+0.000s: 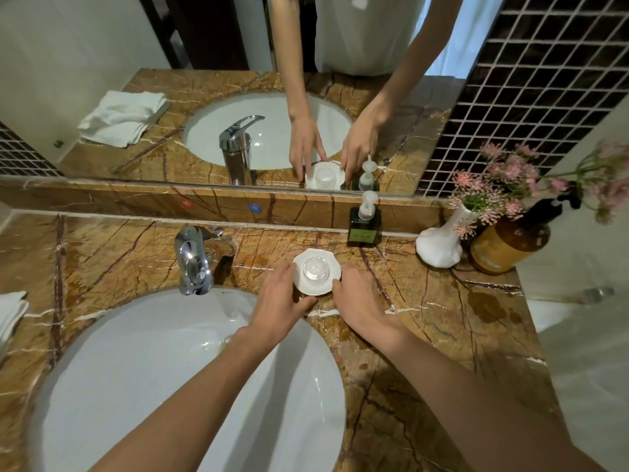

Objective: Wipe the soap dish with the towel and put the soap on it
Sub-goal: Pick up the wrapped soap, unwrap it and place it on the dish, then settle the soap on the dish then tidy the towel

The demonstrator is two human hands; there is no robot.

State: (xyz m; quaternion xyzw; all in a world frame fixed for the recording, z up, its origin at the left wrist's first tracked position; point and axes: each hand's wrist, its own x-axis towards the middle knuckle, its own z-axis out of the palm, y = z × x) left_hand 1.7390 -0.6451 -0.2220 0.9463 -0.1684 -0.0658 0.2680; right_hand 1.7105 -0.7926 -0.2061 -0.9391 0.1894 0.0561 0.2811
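Note:
A small white scalloped soap dish (320,255) rests on the brown marble counter behind the basin, to the right of the tap. A clear round soap (316,268) lies in its middle. My left hand (277,301) cups the dish's left and lower rim with fingers and thumb. My right hand (360,301) touches the dish's right rim with its fingertips. A folded white towel (10,313) lies at the far left edge of the counter, away from both hands.
A white oval basin (153,369) fills the lower left, with a chrome tap (193,258) behind it. A dark pump bottle (364,226), a white vase of pink flowers (440,245) and an amber pump bottle (510,243) stand along the back right. A mirror (204,97) rises behind.

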